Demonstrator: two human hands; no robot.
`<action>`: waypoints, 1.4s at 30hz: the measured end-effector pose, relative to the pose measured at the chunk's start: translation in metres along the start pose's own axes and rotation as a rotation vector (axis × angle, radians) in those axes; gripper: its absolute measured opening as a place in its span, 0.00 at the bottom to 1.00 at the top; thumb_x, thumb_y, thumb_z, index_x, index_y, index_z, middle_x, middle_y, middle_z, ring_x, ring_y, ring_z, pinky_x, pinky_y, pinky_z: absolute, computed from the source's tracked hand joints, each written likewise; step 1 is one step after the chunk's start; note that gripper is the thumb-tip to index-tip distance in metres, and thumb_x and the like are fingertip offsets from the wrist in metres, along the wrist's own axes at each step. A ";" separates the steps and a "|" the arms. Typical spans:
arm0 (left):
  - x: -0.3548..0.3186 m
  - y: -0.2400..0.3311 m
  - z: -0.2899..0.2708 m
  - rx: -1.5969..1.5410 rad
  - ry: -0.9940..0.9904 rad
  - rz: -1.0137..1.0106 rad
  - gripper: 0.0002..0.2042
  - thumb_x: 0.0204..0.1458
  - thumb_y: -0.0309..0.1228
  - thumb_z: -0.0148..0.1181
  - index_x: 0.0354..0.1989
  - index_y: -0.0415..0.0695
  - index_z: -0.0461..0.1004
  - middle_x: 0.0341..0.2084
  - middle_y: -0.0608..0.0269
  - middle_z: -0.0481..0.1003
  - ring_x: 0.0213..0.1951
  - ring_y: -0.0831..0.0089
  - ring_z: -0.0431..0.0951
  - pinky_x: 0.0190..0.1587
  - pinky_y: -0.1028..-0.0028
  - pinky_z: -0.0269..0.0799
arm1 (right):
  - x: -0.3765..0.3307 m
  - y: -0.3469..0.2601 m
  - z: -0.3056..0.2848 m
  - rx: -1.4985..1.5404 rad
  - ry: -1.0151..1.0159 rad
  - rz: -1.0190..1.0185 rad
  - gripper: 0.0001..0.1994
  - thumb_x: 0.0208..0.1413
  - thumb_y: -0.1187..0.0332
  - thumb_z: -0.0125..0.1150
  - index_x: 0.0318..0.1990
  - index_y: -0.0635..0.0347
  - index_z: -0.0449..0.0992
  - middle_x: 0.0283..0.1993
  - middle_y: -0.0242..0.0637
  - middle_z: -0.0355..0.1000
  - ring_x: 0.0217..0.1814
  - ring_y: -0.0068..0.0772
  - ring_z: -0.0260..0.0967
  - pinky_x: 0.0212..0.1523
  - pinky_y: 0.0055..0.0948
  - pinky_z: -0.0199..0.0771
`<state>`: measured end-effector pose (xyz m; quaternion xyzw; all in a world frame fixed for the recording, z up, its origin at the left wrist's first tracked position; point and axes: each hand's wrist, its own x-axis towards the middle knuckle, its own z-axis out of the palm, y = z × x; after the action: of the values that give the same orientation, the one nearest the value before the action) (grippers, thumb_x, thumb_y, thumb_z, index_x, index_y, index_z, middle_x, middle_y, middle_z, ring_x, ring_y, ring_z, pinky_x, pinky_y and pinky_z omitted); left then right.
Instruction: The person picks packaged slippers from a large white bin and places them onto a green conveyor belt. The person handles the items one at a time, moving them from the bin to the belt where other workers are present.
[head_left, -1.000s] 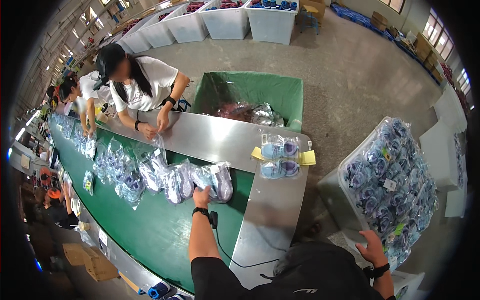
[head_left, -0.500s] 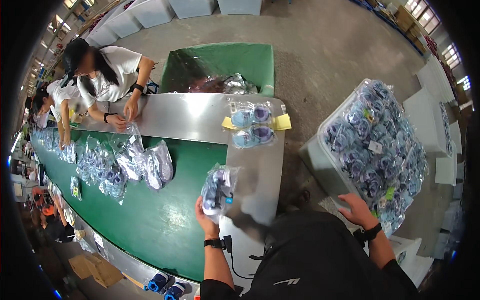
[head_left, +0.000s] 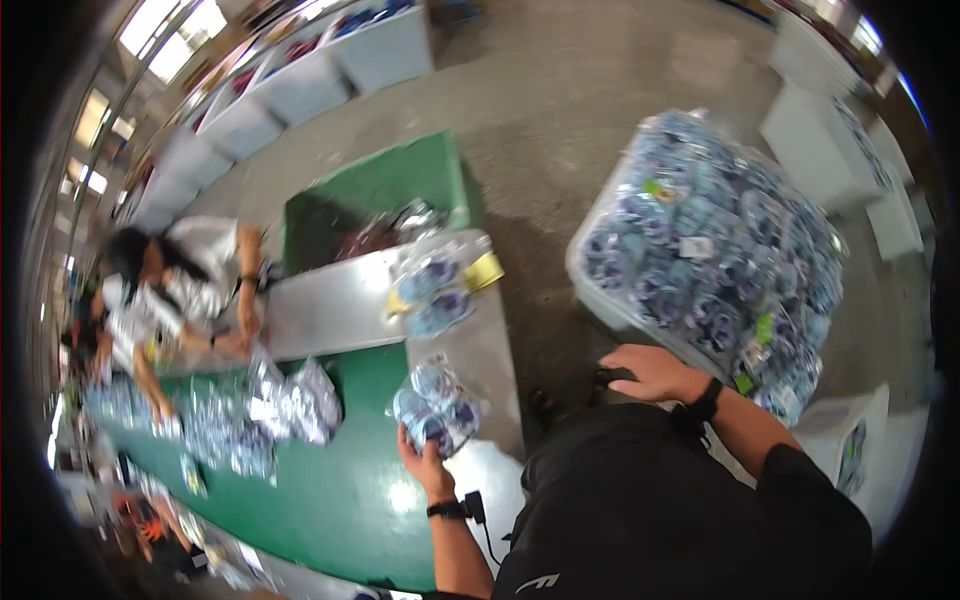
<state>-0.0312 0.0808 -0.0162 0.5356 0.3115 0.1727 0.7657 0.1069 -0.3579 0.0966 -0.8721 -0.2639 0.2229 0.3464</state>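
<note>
My left hand (head_left: 428, 464) grips a clear-bagged pair of light-blue and purple shoes (head_left: 438, 412) by its near edge, above the metal table end beside the green belt. My right hand (head_left: 655, 374) hovers left of the near corner of a large pale bin, fingers apart and nothing seen in it. Heaped in that bin (head_left: 588, 300) are many bagged blue-purple shoes (head_left: 715, 250). Farther along the metal top lies another bagged pair of blue-purple shoes (head_left: 440, 298) on yellow card (head_left: 485, 271).
More bagged shoes (head_left: 225, 430) lie on the green belt (head_left: 330, 500). Beyond the metal ledge stands a green bin (head_left: 375, 180) with plastic bags inside. Co-workers (head_left: 190, 275) handle bags at the far left. White bins (head_left: 300, 85) line the back; others (head_left: 820, 140) stand right.
My view has turned, tilting the scene. The bagged pair in my left hand now shows a different side. My right hand has moved left, away from the bin's near side.
</note>
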 end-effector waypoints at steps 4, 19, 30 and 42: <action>-0.028 0.042 0.057 -0.061 -0.387 -0.137 0.38 0.43 0.17 0.48 0.71 0.36 0.62 0.56 0.55 0.74 0.50 0.67 0.79 0.52 0.72 0.77 | 0.007 0.005 -0.015 0.216 0.110 -0.047 0.24 0.62 0.56 0.65 0.59 0.63 0.75 0.53 0.45 0.76 0.54 0.45 0.77 0.55 0.40 0.75; -0.068 0.051 0.257 0.357 -0.777 -0.051 0.33 0.57 0.27 0.58 0.73 0.36 0.59 0.57 0.52 0.73 0.57 0.65 0.72 0.63 0.64 0.64 | -0.031 0.088 -0.022 0.846 0.226 0.172 0.23 0.63 0.51 0.66 0.50 0.66 0.81 0.44 0.36 0.81 0.46 0.24 0.73 0.48 0.30 0.73; -0.069 -0.020 0.148 0.939 -0.761 -0.129 0.23 0.59 0.26 0.62 0.63 0.34 0.70 0.41 0.55 0.81 0.38 0.74 0.79 0.39 0.76 0.75 | -0.203 0.183 0.030 1.855 1.255 0.378 0.11 0.67 0.68 0.61 0.54 0.59 0.76 0.52 0.34 0.79 0.52 0.35 0.78 0.54 0.44 0.84; -0.036 -0.020 0.101 1.025 -0.680 -0.131 0.21 0.62 0.29 0.61 0.62 0.36 0.70 0.39 0.55 0.81 0.37 0.72 0.82 0.35 0.74 0.77 | -0.184 0.206 0.068 1.922 1.449 0.468 0.09 0.70 0.70 0.55 0.51 0.63 0.75 0.50 0.40 0.78 0.52 0.41 0.77 0.57 0.48 0.80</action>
<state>0.0079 -0.0198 -0.0005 0.8403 0.1257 -0.2265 0.4763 -0.0092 -0.5661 -0.0596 -0.2107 0.4245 -0.1527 0.8672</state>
